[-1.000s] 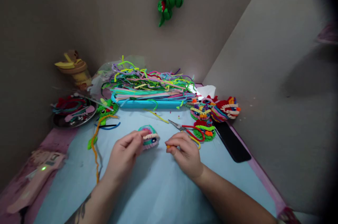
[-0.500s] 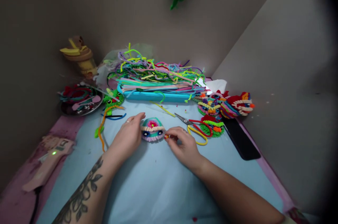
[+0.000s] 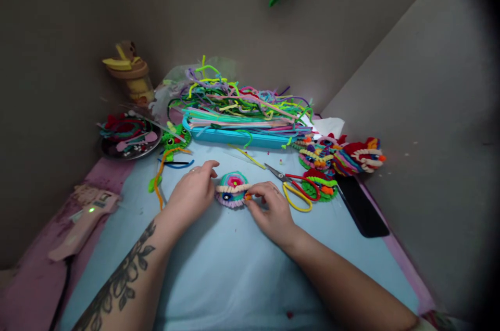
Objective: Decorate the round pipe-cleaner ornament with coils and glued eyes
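Observation:
A round pipe-cleaner face (image 3: 235,182) in teal, cream, lilac and pink lies on the blue cloth between my hands, one dark eye showing at its left. My left hand (image 3: 197,189) rests beside its left edge, fingers stretched and holding nothing; whether it touches the face I cannot tell. At the right edge, my right hand (image 3: 273,212) pinches a small orange pipe-cleaner piece (image 3: 248,196) between thumb and forefinger. That piece and the fingertips cover the face's right eye. Scissors (image 3: 291,185) with red and yellow handles lie open just right of this hand.
Behind, a blue tray (image 3: 242,137) overflows with pipe cleaners. Finished pipe-cleaner figures (image 3: 357,156) and a black phone (image 3: 363,206) lie to the right. On the left are a metal bowl (image 3: 150,151), a green frog-like figure (image 3: 172,139), a pink glue gun (image 3: 86,224) and a lidded cup (image 3: 135,78).
My right hand has brought the small orange piece in over the face's right edge, hiding its right eye. The whole view has shifted slightly, with the table things appearing farther right.

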The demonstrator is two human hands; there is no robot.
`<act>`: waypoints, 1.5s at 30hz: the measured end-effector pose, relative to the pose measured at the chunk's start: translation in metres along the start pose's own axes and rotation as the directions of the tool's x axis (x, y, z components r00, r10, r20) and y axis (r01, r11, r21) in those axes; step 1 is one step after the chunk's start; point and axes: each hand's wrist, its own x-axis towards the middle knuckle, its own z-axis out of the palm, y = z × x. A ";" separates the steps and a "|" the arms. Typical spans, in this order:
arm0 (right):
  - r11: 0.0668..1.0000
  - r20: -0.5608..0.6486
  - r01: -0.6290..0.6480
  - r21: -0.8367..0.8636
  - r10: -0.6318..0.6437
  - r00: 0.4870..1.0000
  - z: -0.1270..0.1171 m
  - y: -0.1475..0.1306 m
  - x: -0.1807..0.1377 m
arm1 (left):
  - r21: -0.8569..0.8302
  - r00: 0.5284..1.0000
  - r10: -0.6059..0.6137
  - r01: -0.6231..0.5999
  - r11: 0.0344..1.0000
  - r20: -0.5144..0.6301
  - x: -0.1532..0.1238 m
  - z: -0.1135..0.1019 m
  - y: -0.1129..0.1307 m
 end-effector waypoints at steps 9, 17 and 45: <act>0.993 0.057 0.121 0.014 -0.121 0.991 0.002 -0.004 0.000 | 0.027 0.993 0.114 -0.114 0.993 -0.016 -0.003 -0.004 0.002; 0.983 0.137 0.137 -0.122 -0.120 0.983 0.012 -0.006 0.000 | 0.032 0.995 0.095 -0.095 0.995 -0.017 -0.003 -0.002 0.006; 0.976 0.092 0.117 -0.182 -0.101 0.991 0.014 -0.011 0.005 | 0.024 0.985 0.157 -0.159 0.987 0.068 -0.005 0.001 0.004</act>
